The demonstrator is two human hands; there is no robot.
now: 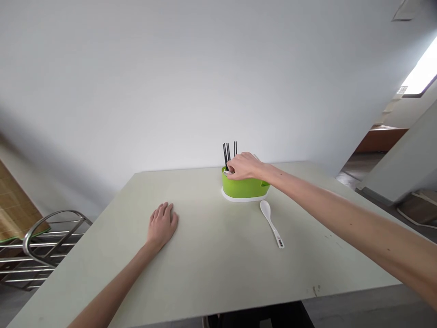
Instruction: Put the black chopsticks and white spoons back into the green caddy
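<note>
My right hand (243,166) reaches over a green utensil holder (241,187) with a white base, near the back of the table. Its fingers are closed on a white spoon (227,173); only a small end of it shows, the rest is hidden by the hand. Several black chopsticks (226,152) stand upright in the holder, just beyond the fingers. In front of the holder a second white spoon (269,219) lies on the table, its handle pointing toward me. My left hand (162,224) rests palm down on the tabletop with nothing in it, fingers slightly apart.
The pale table (205,269) stands against a white wall (191,82). On the left is a metal tube rack (51,237) beside the table edge. A doorway with a bright window (421,68) opens at the right.
</note>
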